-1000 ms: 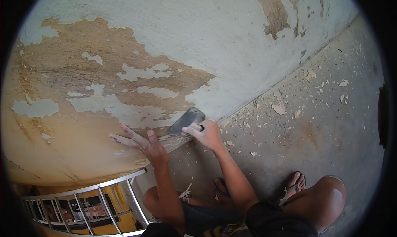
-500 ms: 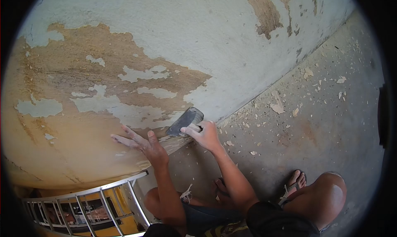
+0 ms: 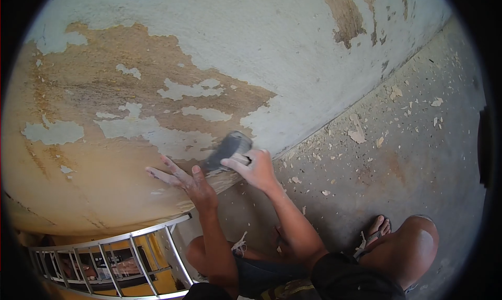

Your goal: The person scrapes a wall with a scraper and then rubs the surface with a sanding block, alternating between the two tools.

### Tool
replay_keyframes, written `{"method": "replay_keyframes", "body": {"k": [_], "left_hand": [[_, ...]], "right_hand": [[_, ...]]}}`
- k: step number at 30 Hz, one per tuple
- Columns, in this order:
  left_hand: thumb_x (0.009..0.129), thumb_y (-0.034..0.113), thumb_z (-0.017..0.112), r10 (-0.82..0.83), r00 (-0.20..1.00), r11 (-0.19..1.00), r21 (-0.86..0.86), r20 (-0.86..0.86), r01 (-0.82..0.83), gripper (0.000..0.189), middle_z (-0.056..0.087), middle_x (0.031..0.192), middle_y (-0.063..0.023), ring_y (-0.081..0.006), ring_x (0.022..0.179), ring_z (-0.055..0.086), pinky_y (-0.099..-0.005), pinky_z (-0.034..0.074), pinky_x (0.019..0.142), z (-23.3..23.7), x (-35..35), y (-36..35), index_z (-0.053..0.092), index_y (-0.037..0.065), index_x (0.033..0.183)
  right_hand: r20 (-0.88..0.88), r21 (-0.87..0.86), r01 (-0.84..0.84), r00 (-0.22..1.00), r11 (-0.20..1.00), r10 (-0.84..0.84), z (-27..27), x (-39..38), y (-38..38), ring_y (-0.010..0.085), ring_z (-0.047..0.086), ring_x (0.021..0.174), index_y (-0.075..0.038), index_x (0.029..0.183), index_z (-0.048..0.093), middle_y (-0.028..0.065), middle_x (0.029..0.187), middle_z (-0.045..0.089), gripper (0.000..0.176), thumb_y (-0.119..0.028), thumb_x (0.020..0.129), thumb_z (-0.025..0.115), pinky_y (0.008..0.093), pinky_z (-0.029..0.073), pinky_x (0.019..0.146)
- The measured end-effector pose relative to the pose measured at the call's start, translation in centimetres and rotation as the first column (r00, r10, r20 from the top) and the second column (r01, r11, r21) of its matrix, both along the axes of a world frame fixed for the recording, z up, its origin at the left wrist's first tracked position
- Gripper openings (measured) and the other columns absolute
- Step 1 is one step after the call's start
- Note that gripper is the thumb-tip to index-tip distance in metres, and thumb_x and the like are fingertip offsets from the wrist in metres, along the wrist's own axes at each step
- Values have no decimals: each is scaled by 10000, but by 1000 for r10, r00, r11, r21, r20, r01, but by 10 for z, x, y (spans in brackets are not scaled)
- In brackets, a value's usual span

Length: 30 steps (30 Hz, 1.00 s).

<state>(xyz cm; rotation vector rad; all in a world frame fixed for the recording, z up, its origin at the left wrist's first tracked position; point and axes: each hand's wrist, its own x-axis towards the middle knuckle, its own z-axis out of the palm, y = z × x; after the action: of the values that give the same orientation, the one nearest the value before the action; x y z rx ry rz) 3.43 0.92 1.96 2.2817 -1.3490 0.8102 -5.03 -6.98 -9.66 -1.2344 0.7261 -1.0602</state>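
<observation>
In the head view my right hand (image 3: 255, 170) grips a dark, wide-bladed scraper (image 3: 228, 149), blurred by motion. Its blade lies against the lower part of the wall (image 3: 293, 64), where the paint is flaking. Just left of the scraper, my left hand (image 3: 194, 186) has its fingers spread on or close to the yellowish wall surface and holds nothing. Pale dust coats its fingertips. Above both hands spreads a large brown bare patch (image 3: 151, 59) with islands of pale paint left in it.
A metal ladder (image 3: 104, 258) lies or leans at the lower left. Paint flakes (image 3: 357, 132) litter the concrete floor (image 3: 418, 169) along the wall's base. My bent knee (image 3: 413, 253) and sandalled foot (image 3: 377, 228) are at the lower right. Smaller peeled strips (image 3: 342, 17) mark the wall higher up.
My right hand has moved the scraper a little left along the wall, closer to my left hand. The view has shifted slightly; my left hand keeps its spread pose.
</observation>
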Motion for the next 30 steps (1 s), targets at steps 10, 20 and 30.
{"method": "replay_keyframes", "body": {"k": [10,20,30], "left_hand": [[1019,547,366,17,1000,1000,26,-5,-17,772,-106,1628,-258,-416,1510,-102,-584,11,1184,3,-5,0,128,94,1597],[1021,499,409,17,1000,999,33,-3,-17,749,-115,1631,-247,-421,1509,-100,-598,10,1179,3,-5,1,137,105,1597],[1013,374,467,-52,999,997,-52,1,52,737,-158,1620,-259,-460,1492,-137,-604,5,1174,-4,3,-9,115,98,1598]], "right_hand": [[48,11,-6,999,1000,5,20,-2,-4,145,435,478,19,557,561,112,506,483,558,-421,769,831,344,394,495],[-57,107,-83,994,991,90,1,-4,4,202,464,462,28,597,607,149,516,533,560,-460,766,824,371,430,516],[29,277,-63,998,959,57,-35,-3,10,102,419,496,33,580,585,114,501,517,534,-395,779,834,334,384,483]]}}
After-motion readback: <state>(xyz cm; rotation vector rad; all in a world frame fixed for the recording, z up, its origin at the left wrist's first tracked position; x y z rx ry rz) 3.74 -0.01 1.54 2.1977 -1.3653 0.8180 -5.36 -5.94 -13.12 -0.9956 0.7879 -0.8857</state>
